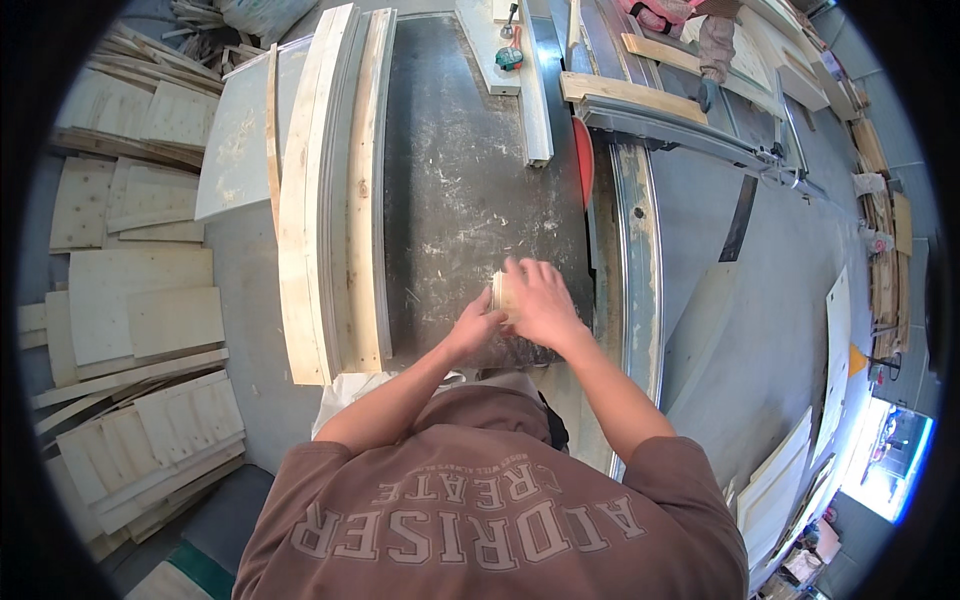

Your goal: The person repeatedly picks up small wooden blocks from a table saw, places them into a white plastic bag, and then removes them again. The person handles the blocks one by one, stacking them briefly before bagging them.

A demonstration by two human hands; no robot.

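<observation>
Both of my hands are together over the near part of the dark saw table [450,180]. Between them is a small stack of pale wood pieces [499,290], partly covered by my fingers. My left hand [480,322] grips its left side, thumb and fingers closed on it. My right hand [545,305] curls over the right side, its fingertips slightly blurred. How many pieces there are, I cannot tell. To the left of my hands lie long pale boards [368,200], stacked lengthwise on the table.
A red blade guard [583,165] stands at the table's right, beside a metal rail [640,260]. Farther up are a metal fence [537,120] and a green-and-red hand tool [509,58]. A co-worker's gloved hand [708,95] is at the far right. Wood offcuts [145,310] are piled on the left.
</observation>
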